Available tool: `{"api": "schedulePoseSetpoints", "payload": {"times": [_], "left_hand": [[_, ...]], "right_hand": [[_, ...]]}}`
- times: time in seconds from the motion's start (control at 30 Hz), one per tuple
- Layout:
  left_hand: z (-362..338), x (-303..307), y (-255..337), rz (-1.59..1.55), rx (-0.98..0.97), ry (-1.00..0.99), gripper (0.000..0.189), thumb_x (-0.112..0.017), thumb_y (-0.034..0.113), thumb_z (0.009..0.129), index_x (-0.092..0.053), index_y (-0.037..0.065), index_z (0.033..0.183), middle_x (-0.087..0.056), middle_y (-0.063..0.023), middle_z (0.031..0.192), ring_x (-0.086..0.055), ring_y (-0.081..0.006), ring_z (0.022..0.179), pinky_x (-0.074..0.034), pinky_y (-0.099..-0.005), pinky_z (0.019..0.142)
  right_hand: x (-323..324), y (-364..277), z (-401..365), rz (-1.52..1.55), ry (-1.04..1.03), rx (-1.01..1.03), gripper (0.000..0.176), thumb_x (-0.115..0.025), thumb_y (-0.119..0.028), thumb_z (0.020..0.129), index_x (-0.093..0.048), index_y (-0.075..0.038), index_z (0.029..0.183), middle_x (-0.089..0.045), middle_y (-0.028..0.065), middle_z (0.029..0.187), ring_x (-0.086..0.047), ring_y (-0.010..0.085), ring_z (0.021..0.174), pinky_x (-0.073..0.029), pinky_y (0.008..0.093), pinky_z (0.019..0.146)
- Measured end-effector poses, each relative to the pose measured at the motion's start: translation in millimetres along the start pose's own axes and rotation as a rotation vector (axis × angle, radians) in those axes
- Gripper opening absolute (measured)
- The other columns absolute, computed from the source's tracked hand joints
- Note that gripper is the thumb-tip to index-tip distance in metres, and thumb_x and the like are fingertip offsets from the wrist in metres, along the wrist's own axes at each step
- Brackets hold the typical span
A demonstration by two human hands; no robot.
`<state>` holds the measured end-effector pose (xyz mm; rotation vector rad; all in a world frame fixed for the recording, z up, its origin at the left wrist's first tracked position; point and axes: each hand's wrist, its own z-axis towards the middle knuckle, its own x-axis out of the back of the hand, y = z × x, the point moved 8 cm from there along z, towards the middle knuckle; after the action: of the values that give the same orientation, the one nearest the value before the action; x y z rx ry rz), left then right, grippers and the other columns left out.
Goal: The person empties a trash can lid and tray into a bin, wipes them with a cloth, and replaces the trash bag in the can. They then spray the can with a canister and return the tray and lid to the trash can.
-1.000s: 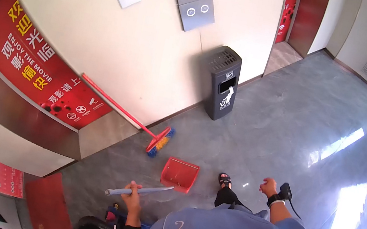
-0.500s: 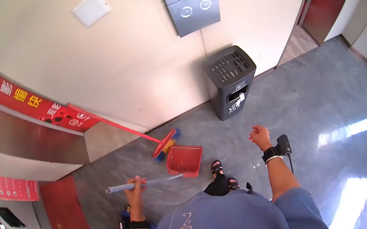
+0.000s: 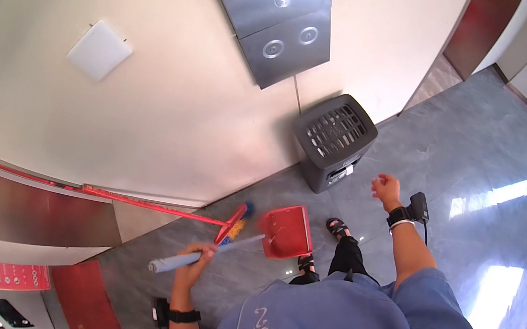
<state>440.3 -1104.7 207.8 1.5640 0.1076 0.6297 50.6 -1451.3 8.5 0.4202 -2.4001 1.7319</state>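
Observation:
My left hand (image 3: 194,258) is closed round a pale grey-blue pole, the handle of a long-handled dustpan (image 3: 290,234). The red pan lies beyond the pole's far end, near my feet. Just left of the pan, a broom (image 3: 232,224) with a red head and blue and yellow bristles stands on the floor, its red stick slanting left to the wall. Held out to the right, my right hand (image 3: 386,191) has loosely curled fingers, slightly apart, with nothing in them. It is nearest to a dark grey litter bin (image 3: 331,141) by the wall.
Above the bin, a metal button panel (image 3: 278,19) is mounted on the cream wall. A white square plate (image 3: 100,51) is on the wall further left. A red mat (image 3: 91,303) lies at lower left. Shiny grey tiles (image 3: 472,138) extend to the right.
The dustpan has shifted right, away from the broom and nearer my feet, with my left hand still on its handle. My feet have stepped, and the view has moved closer to the bin.

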Motion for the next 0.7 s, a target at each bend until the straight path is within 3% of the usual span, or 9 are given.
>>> {"api": "schedulePoseSetpoints", "payload": {"times": [0.1, 0.2, 0.23, 0.33, 0.37, 0.47, 0.5, 0.6, 0.7], "left_hand": [[51, -12, -4, -0.048, 0.018, -0.040, 0.012, -0.065, 0.005, 0.072, -0.056, 0.001, 0.079, -0.061, -0.0077, 0.082, -0.055, -0.0122, 0.076, -0.045, -0.0234, 0.068], [104, -22, -10, 0.034, -0.004, -0.083, 0.013, -0.065, 0.001, 0.070, -0.056, 0.002, 0.079, -0.061, -0.0075, 0.084, -0.055, -0.0121, 0.076, -0.045, -0.0238, 0.069], [118, -26, -10, 0.088, -0.016, -0.099, 0.014, -0.065, 0.000, 0.070, -0.056, 0.002, 0.080, -0.061, -0.0074, 0.084, -0.055, -0.0121, 0.076, -0.045, -0.0239, 0.069], [156, -34, -22, 0.135, 0.043, -0.020, 0.017, -0.065, -0.001, 0.069, -0.056, 0.003, 0.083, -0.060, -0.0072, 0.085, -0.055, -0.0120, 0.078, -0.046, -0.0237, 0.068], [169, -36, -21, 0.072, -0.013, 0.049, 0.021, -0.064, 0.000, 0.070, -0.056, 0.003, 0.089, -0.059, -0.0056, 0.086, -0.054, -0.0111, 0.079, -0.046, -0.0236, 0.068], [195, -17, -39, -0.152, 0.161, 0.481, 0.030, -0.063, 0.002, 0.072, -0.053, 0.004, 0.100, -0.056, -0.0049, 0.095, -0.053, -0.0115, 0.081, -0.046, -0.0244, 0.068], [203, -14, -49, -0.218, 0.111, 0.542, 0.044, -0.063, 0.005, 0.074, -0.044, 0.006, 0.114, -0.052, -0.0051, 0.104, -0.052, -0.0124, 0.083, -0.046, -0.0260, 0.068], [218, -21, -65, -0.252, 0.134, 0.664, 0.052, -0.063, 0.007, 0.075, -0.035, 0.010, 0.119, -0.050, -0.0049, 0.107, -0.052, -0.0159, 0.087, -0.046, -0.0315, 0.075], [220, -47, -96, -0.171, 0.330, 0.715, 0.059, -0.063, 0.007, 0.075, -0.029, 0.011, 0.124, -0.052, -0.0047, 0.102, -0.052, -0.0160, 0.087, -0.046, -0.0316, 0.075]], "right_hand": [[-4, -18, 49, -0.059, 0.091, 0.022, 0.048, -0.066, -0.020, 0.071, -0.049, 0.003, 0.109, -0.057, 0.0142, 0.091, -0.059, 0.0194, 0.077, -0.050, 0.0281, 0.056], [-4, -37, 103, -0.334, 0.268, 0.298, 0.057, -0.066, -0.035, 0.068, -0.050, 0.001, 0.108, -0.057, 0.0198, 0.097, -0.059, 0.0279, 0.079, -0.047, 0.0353, 0.071], [-6, -51, 111, -0.251, 0.165, 0.204, 0.061, -0.066, -0.037, 0.068, -0.048, 0.000, 0.113, -0.057, 0.0210, 0.099, -0.056, 0.0316, 0.089, -0.042, 0.0374, 0.081], [-18, -61, 158, -0.254, 0.067, 0.256, 0.060, -0.068, -0.031, 0.069, -0.047, 0.003, 0.113, -0.058, 0.0175, 0.096, -0.057, 0.0208, 0.084, -0.046, 0.0317, 0.072], [-25, -58, 173, -0.181, -0.044, 0.177, 0.056, -0.068, -0.032, 0.070, -0.051, 0.004, 0.109, -0.061, 0.0150, 0.087, -0.058, 0.0211, 0.080, -0.046, 0.0308, 0.070], [-33, -85, 184, -0.272, -0.125, 0.247, 0.047, -0.066, -0.034, 0.069, -0.058, 0.003, 0.098, -0.061, 0.0179, 0.088, -0.059, 0.0256, 0.083, -0.046, 0.0326, 0.072], [-35, -89, 186, -0.254, -0.147, 0.248, 0.045, -0.066, -0.034, 0.070, -0.059, 0.003, 0.096, -0.061, 0.0173, 0.086, -0.060, 0.0249, 0.080, -0.046, 0.0323, 0.071], [-42, -94, 197, -0.195, -0.191, 0.277, 0.042, -0.065, -0.033, 0.071, -0.060, 0.003, 0.092, -0.062, 0.0155, 0.079, -0.060, 0.0227, 0.074, -0.046, 0.0315, 0.067], [-51, -91, 204, -0.144, -0.206, 0.303, 0.042, -0.064, -0.033, 0.072, -0.060, 0.003, 0.094, -0.063, 0.0135, 0.075, -0.060, 0.0198, 0.069, -0.046, 0.0310, 0.064]]}}
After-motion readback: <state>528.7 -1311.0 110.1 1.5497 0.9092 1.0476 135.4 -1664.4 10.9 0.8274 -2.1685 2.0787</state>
